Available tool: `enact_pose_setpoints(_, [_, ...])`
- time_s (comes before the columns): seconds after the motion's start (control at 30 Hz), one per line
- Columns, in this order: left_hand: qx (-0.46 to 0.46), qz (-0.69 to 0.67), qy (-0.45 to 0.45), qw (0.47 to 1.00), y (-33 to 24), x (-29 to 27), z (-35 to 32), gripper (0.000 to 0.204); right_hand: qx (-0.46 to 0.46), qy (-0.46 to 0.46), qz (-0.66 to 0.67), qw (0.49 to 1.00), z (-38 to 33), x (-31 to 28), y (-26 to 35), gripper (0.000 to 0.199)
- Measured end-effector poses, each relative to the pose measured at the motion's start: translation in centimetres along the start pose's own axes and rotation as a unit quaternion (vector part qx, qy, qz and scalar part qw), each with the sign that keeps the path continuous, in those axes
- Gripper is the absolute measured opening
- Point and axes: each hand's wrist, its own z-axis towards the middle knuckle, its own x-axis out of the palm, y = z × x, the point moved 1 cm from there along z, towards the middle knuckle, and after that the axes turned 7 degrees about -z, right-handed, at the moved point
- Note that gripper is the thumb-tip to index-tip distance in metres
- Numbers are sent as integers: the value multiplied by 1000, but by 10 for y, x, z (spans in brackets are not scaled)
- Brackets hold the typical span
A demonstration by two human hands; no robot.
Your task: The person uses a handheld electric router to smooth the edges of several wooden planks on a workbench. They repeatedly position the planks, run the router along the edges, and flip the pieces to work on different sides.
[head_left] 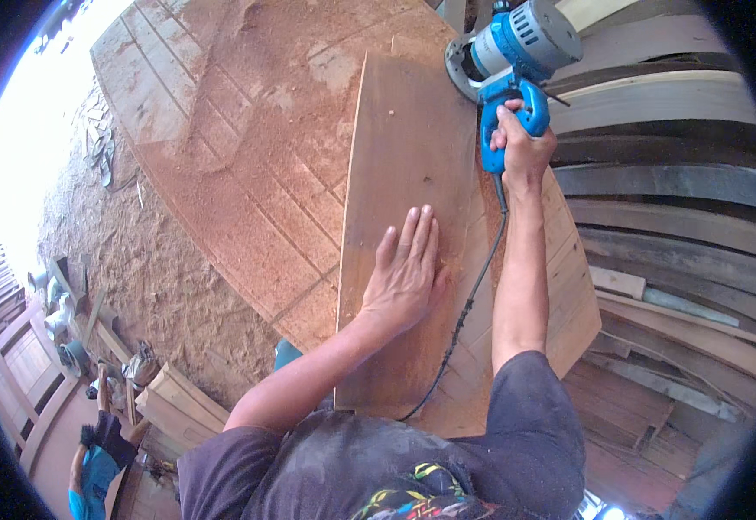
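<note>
My right hand [521, 143] is wrapped round the blue handle of a router [508, 65], a power tool with a blue and grey motor body and a round metal base. The router sits at the far right edge of a wide brown board [408, 130]. Flat on that board rests my left hand [402, 273], its fingers stretched out and pointing away from me. A dark power cord [467, 312] runs from the router's handle toward me across the wood, between my two forearms. Whether the router's bit touches the wood is hidden.
Beneath the board lies a large planked wooden panel [248, 173] coated in reddish sawdust. Stacked curved planks [664, 182] line the right side. At lower left, another person [100, 459] in blue is among timber pieces [183, 403]. Sawdust-covered ground [135, 251] lies left of the panel.
</note>
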Motion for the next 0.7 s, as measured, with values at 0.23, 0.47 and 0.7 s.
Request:
enact_pose_setpoints(0.23, [13, -4, -1, 1000, -1, -4, -2, 73, -2, -16, 18, 1000, -12, 8, -4, 12])
enact_pose_setpoints(0.47, [12, 6, -5, 1000, 2, 1, -3, 73, -4, -18, 15, 1000, -27, 9, -5, 11])
enact_pose_setpoints(0.7, [13, -41, -30, 999, 2, -3, -3, 72, 12, -16, 19, 1000, -62, 0, 1, 11])
